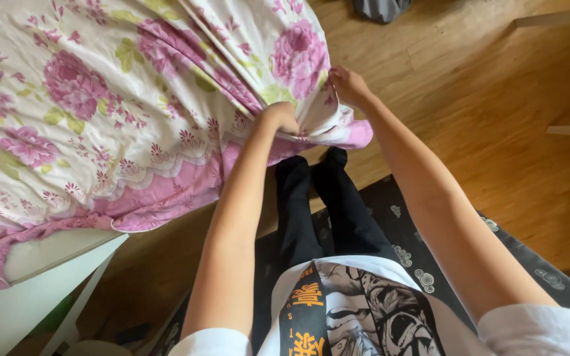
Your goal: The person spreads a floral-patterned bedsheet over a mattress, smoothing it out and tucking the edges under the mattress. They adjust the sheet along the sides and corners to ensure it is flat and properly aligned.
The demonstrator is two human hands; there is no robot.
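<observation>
A white quilt with pink flowers and a pink scalloped border [100,105] covers the bed on the left and hangs over its corner. My left hand [281,117] is shut on the cloth near the hanging corner, its fingers buried in the folds. Just to its right and a little farther away, my right hand [347,84] pinches the quilt's edge. Below the hands, the pink corner [357,134] dangles above my legs in black trousers [318,198].
The bed's white frame [28,290] shows at lower left. A wooden floor [496,99] spreads to the right. A dark patterned rug [404,217] lies under my feet. A grey object [380,9] sits at the top edge.
</observation>
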